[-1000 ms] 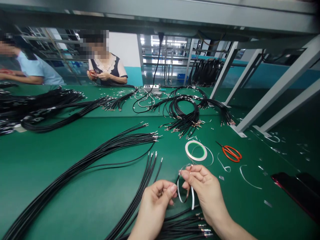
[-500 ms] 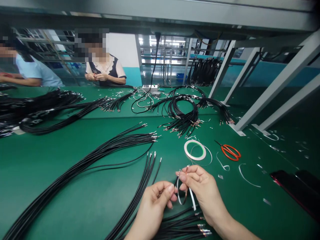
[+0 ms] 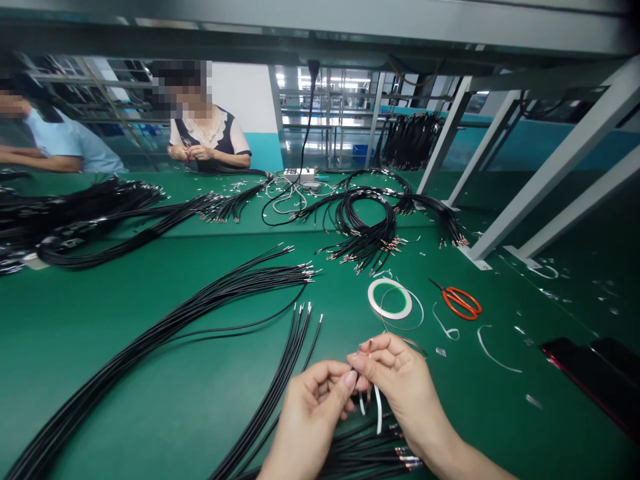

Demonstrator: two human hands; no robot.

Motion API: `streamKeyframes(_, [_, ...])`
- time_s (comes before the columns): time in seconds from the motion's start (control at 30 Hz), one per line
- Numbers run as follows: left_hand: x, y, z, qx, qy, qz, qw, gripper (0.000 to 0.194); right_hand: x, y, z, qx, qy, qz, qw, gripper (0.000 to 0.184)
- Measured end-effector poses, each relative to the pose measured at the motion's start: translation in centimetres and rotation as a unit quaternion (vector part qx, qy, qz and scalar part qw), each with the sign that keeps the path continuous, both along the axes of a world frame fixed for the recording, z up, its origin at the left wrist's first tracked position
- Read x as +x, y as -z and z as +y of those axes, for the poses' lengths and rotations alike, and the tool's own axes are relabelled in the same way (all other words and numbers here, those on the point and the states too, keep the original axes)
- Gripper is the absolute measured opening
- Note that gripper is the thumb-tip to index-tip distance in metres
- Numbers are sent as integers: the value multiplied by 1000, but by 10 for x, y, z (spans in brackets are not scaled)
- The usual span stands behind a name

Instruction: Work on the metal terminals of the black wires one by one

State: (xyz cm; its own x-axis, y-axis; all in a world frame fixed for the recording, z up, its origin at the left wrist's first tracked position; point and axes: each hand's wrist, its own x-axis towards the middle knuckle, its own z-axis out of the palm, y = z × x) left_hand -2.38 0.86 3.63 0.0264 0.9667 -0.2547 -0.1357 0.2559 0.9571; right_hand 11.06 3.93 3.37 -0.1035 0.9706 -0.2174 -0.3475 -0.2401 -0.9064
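Observation:
My left hand [image 3: 310, 417] and my right hand [image 3: 395, 380] meet low in the view, fingertips pinched together around a thin white tape strip [image 3: 378, 408]. The strip hangs below my fingers beside a short dark wire end, partly hidden by them. Under my wrists lies a bundle of black wires with metal terminals [image 3: 370, 450]. A spread of long black wires [image 3: 200, 300] runs to the left of my left hand. Further up, a roll of white tape [image 3: 390, 299] lies on the green mat [image 3: 100, 333], beyond my right hand.
Orange-handled scissors [image 3: 460, 302], white tape scraps and a dark phone [image 3: 585, 380] lie to the right. Coiled wire bundles [image 3: 360, 227] and a white power strip [image 3: 300, 175] sit further back. Several co-workers sit beyond the bench's grey steel frame [image 3: 550, 167].
My hands have drawn closer together, with my right hand shifting left. The white strip now hangs shorter and narrower below my fingers.

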Motion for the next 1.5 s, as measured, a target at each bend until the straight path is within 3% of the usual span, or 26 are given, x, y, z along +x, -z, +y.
streamKeyframes(0.27, [1, 5, -2, 11, -61, -22, 998, 26, 8, -7, 4, 15, 3, -11, 1000, 33])
streamKeyframes(0.43, [3, 7, -4, 21, -64, -9, 998, 22, 5, -6, 3, 15, 14, -8, 1000, 33])
streamKeyframes(0.6, [5, 10, -6, 99, -77, 45, 991, 12, 2, -5, 0, 19, -14, -10, 1000, 35])
streamKeyframes(0.8, [2, 14, -8, 170, -97, 124, 973, 9, 12, -9, 2, 61, 16, -60, 996, 27])
streamKeyframes(0.93, [0, 15, -8, 224, -110, 190, 950, 19, 19, -17, -1, 108, 15, -126, 986, 21])
streamKeyframes(1.17, [-2, 12, -8, 361, -90, 274, 887, 24, 24, -20, -13, 146, -119, -269, 944, 21])
streamKeyframes(1.5, [1, 13, -9, 399, -86, 331, 851, 26, 21, -21, -14, 115, -141, -285, 941, 22])
